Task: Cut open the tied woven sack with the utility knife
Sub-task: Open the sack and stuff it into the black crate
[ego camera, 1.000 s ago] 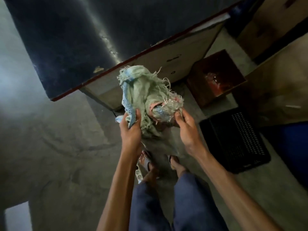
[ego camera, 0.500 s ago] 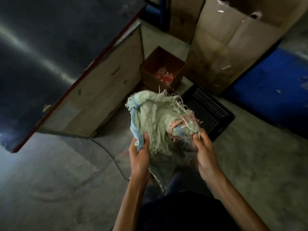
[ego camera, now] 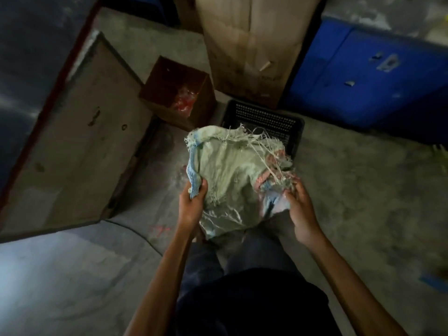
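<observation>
A crumpled pale green woven sack (ego camera: 228, 170) with blue and pink stripes and frayed loose strands hangs in front of me above the concrete floor. My left hand (ego camera: 192, 204) grips its blue-striped left edge. My right hand (ego camera: 299, 209) holds the frayed pink and blue right side. No utility knife shows in the head view. My legs in dark trousers stand below the sack.
A black perforated plastic crate (ego camera: 264, 122) sits on the floor just beyond the sack. A brown open box (ego camera: 169, 93) holding red plastic is at its left. A tall cardboard box (ego camera: 252, 44), a blue container (ego camera: 368, 76) and a table's wooden side panel (ego camera: 72, 132) surround the spot.
My view has swung right, so the table slid to the left and the crate and boxes came to the centre. The sack has spread a little wider between my hands.
</observation>
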### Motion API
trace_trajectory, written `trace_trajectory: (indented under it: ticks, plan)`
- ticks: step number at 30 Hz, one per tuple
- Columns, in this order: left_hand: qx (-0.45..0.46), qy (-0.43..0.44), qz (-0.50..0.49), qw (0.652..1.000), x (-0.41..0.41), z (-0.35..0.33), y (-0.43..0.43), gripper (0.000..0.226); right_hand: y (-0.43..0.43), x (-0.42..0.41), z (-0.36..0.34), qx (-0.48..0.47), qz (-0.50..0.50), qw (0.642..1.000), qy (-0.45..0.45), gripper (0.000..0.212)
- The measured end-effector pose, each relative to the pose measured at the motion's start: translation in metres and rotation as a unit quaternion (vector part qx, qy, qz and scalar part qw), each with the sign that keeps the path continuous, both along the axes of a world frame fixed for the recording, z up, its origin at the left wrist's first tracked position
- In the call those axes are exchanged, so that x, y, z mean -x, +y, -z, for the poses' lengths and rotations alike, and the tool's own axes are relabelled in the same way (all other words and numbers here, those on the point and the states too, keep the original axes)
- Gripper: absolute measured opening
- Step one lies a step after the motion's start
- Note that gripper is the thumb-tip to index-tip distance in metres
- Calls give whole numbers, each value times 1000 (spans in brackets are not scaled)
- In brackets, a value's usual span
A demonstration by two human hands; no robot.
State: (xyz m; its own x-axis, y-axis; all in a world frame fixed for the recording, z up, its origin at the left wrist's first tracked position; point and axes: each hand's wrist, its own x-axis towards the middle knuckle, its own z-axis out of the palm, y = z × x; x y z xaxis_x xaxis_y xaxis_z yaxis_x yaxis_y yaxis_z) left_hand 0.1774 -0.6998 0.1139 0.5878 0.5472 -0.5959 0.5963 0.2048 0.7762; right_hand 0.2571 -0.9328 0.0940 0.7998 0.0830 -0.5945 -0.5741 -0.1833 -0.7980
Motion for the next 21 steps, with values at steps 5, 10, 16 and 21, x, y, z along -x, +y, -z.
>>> trace_trajectory:
  ticks: [5,10,16,21]
  plan:
    - [14,-1,81,997,-74,26,-14,16,-2,-28,14,45,57,997,-3,30]
    - [22,-20,156,987,-167,124,-12,45,11,-75,96,102,34,992,-66,37]
    - [-32,9,180,983,-289,294,0,50,38,-169,262,196,-83,968,-132,58]
    - [-216,93,179,955,-330,447,1,93,41,-223,437,292,-201,922,-154,84]
